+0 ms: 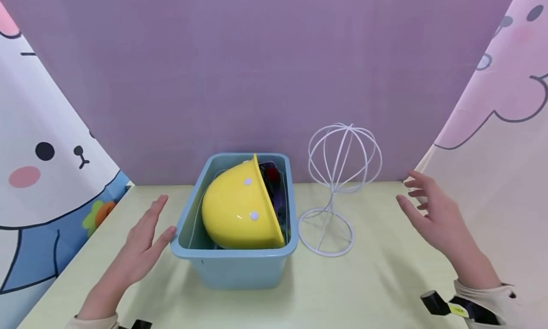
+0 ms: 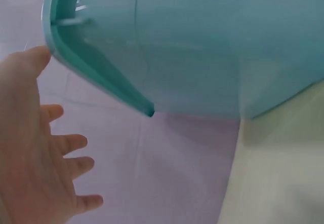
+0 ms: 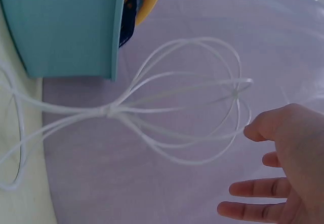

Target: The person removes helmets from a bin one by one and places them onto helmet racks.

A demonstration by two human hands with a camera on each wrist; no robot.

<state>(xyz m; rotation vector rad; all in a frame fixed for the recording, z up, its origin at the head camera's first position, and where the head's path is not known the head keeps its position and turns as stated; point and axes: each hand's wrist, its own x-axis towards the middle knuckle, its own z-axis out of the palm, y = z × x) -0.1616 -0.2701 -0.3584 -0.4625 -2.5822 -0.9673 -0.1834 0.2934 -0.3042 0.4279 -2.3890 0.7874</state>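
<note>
A blue plastic bin (image 1: 239, 267) stands on the table with a yellow bowl-shaped thing (image 1: 235, 210), dotted with pale spots, tilted on its side inside it. Behind the bowl's rim lie dark items with a bit of red (image 1: 272, 174), mostly hidden. To the bin's right stands a white wire stand (image 1: 331, 196) with a round cage top and ring base. My left hand (image 1: 139, 246) is beside the bin's left rim, fingers extended, thumb near the rim; whether it touches is unclear. My right hand (image 1: 441, 219) hovers right of the wire stand, fingers loosely spread, holding nothing.
The pale table (image 1: 342, 291) meets a purple backdrop (image 1: 257, 72) behind the bin. Printed cartoon cloths hang on the left (image 1: 51, 177) and on the right (image 1: 505, 129). A black wrist strap (image 1: 475, 310) sits on the right sleeve.
</note>
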